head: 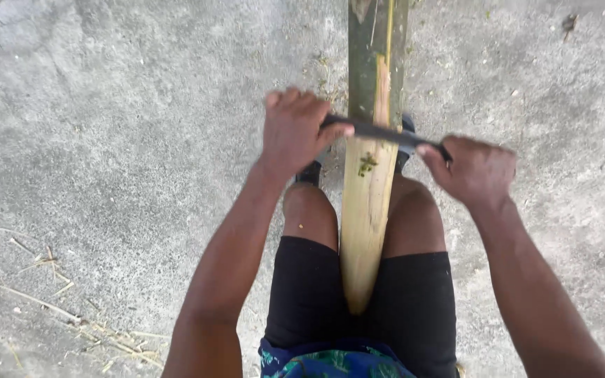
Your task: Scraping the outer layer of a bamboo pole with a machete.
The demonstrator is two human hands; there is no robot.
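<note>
— What's underfoot here?

— Rough grey concrete floor (106, 140), with dry straw-like shavings (50, 294) scattered toward eight o'clock.

— And the long piece in the middle?

— A bamboo pole (371, 189), running from six o'clock up to twelve, held between the person's knees, above black shorts (309, 294). Its near part is pale and stripped; from the blade on toward twelve o'clock the skin is mostly green, with one pale strip.

— What crosses it?

— A dark blade (379, 131), lying across the pole just where pale meets green, touching the surface.

— The hands?

— The left hand (294, 131), at nine o'clock from the pole, has its grip pressed together around that end of the blade. The right hand (476, 171), at three o'clock, is curled tight on the other end, slightly nearer the body.

— Anything else?

— Dark footwear (309, 171) peeks out beside the pole, under the left hand.
</note>
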